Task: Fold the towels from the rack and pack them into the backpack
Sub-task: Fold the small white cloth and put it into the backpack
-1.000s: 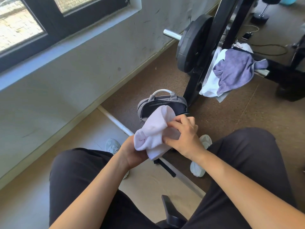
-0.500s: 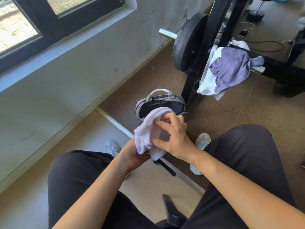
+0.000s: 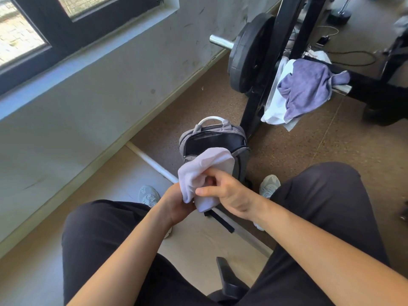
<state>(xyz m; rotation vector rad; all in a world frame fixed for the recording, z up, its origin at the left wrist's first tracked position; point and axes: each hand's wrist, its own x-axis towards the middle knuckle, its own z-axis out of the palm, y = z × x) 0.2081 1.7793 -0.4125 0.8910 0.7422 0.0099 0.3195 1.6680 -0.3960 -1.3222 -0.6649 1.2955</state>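
Both hands, left hand [image 3: 176,205] and right hand [image 3: 229,191], clasp the soft, light white towel [image 3: 205,166] above the open backpack [image 3: 215,140]; grip its folded edges, since it bunches easily.

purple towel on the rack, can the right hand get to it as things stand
Probably not right away: the right hand is busy gripping the white towel with the left hand. The purple towel itself hangs uncovered, with open floor between.
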